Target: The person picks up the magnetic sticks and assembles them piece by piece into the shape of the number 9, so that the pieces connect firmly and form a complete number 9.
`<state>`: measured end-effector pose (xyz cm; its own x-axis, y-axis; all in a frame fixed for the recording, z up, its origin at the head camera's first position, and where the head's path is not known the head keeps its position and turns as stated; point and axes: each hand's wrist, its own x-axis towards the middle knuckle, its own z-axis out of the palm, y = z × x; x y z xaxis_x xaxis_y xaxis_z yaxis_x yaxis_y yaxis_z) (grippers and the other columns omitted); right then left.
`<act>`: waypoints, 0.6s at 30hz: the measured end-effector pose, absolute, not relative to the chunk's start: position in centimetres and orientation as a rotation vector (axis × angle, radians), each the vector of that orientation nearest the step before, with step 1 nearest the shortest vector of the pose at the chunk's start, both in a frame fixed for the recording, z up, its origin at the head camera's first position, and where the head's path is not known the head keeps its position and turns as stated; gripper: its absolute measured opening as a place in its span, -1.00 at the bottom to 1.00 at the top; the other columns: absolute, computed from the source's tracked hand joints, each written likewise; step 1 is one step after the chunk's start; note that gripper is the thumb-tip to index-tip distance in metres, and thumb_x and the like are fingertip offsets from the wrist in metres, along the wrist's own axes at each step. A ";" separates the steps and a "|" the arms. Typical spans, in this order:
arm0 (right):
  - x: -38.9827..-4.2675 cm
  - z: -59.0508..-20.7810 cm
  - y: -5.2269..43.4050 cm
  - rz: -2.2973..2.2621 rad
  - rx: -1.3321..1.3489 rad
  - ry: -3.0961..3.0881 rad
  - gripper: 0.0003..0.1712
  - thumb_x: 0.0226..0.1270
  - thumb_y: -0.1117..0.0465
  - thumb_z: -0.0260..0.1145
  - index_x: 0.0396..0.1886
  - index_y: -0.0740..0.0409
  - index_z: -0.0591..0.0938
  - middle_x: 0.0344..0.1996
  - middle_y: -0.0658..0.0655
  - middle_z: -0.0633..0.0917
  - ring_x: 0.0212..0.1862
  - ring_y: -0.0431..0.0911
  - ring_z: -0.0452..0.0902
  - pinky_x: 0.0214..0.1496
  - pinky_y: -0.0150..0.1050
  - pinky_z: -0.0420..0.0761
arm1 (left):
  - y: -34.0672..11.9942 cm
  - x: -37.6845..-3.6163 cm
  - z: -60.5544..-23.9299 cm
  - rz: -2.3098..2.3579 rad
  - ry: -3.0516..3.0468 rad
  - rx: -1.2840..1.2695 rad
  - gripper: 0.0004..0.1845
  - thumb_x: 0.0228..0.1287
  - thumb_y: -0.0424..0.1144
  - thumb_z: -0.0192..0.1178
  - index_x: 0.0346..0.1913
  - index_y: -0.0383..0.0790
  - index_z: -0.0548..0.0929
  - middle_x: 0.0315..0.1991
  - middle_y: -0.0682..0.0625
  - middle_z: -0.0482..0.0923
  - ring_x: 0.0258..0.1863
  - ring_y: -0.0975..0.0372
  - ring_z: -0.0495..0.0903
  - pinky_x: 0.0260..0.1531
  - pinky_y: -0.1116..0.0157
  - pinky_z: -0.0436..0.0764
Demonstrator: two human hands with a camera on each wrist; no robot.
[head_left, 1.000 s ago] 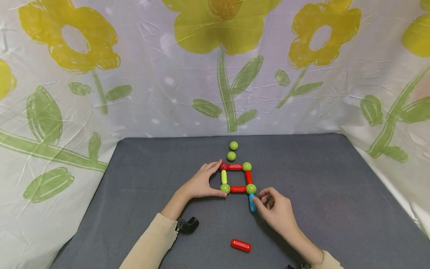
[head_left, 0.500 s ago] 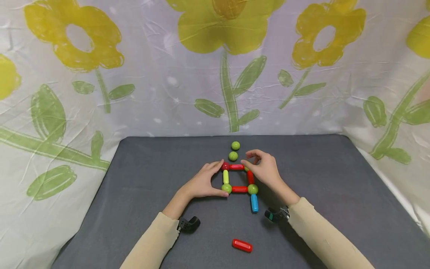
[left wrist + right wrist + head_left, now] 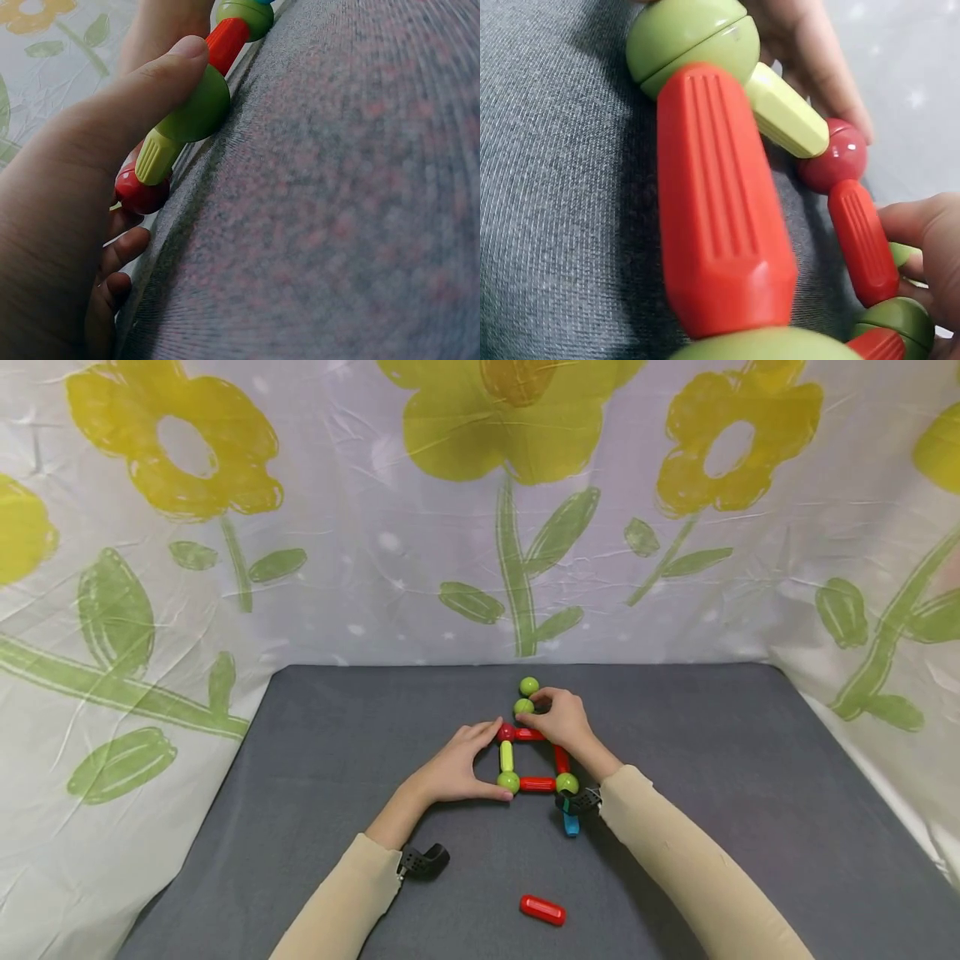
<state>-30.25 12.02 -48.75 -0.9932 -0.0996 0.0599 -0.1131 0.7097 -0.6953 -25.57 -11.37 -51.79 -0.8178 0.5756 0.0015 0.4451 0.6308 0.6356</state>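
Observation:
A square of magnetic sticks and balls lies on the dark table. Its left side is a yellow-green stick (image 3: 507, 757) between a red ball (image 3: 506, 732) and a green ball (image 3: 508, 782). My left hand (image 3: 455, 768) holds that side, thumb at the green ball and fingertips at the red one. Red sticks (image 3: 537, 784) form the other sides. Beyond the square, my right hand (image 3: 561, 720) pinches a loose green ball (image 3: 523, 706) between thumb and fingers. The square's far right ball is hidden behind this hand. A blue stick (image 3: 572, 825) extends from the near right ball (image 3: 567, 783), partly covered by my wrist camera.
Another loose green ball (image 3: 528, 686) sits just behind the pinched one. One loose red stick (image 3: 542, 910) lies closer to me. A flowered cloth (image 3: 337, 568) hangs behind the table's far edge.
My right hand has left the blue stick, passed over the square's far right corner and reached the nearer loose green ball, which it now pinches. My left hand stays at the square's left side.

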 end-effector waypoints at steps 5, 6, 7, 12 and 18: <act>-30.3 -49.0 11.8 1.164 0.198 -2.882 -0.47 0.35 0.04 0.57 0.17 0.27 0.74 -0.01 0.25 0.81 0.07 0.14 0.71 0.13 0.06 0.68 | -11.4 -25.6 -51.8 0.957 2.649 0.843 0.31 0.07 0.33 0.57 0.74 -0.05 0.06 0.70 -0.05 0.10 0.60 -0.02 0.16 0.49 -0.16 0.31; -30.2 -48.9 11.8 1.165 0.201 -2.874 -0.48 0.35 0.04 0.57 0.17 0.27 0.74 -0.02 0.25 0.81 0.06 0.13 0.72 0.11 0.05 0.69 | -11.4 -25.6 -51.7 0.957 2.650 0.844 0.31 0.07 0.33 0.57 0.74 -0.05 0.06 0.70 -0.05 0.09 0.60 -0.02 0.16 0.50 -0.16 0.31; -30.2 -48.9 11.9 1.169 0.202 -2.866 -0.48 0.35 0.04 0.57 0.16 0.27 0.74 -0.03 0.24 0.82 0.05 0.12 0.72 0.09 0.03 0.70 | -11.4 -25.6 -51.7 0.956 2.651 0.846 0.31 0.07 0.34 0.57 0.74 -0.05 0.06 0.70 -0.05 0.10 0.60 -0.02 0.16 0.49 -0.15 0.31; -28.9 -47.6 12.3 1.210 0.264 -2.800 -0.49 0.36 0.03 0.56 0.16 0.25 0.75 -0.05 0.21 0.82 -0.11 0.08 0.70 -0.13 -0.06 0.69 | -11.4 -25.6 -51.7 0.956 2.651 0.848 0.30 0.07 0.34 0.56 0.74 -0.02 0.05 0.70 -0.04 0.10 0.59 -0.02 0.18 0.49 -0.15 0.33; -25.1 -45.8 14.0 1.235 0.372 -2.732 -0.55 0.38 0.05 0.55 0.16 0.15 0.75 -0.06 0.15 0.80 -0.13 0.04 0.61 -0.16 -0.15 0.54 | -11.4 -25.6 -51.8 0.950 2.654 0.829 0.32 0.05 0.35 0.56 0.75 -0.01 0.03 0.70 -0.03 0.09 0.59 0.00 0.18 0.49 -0.16 0.32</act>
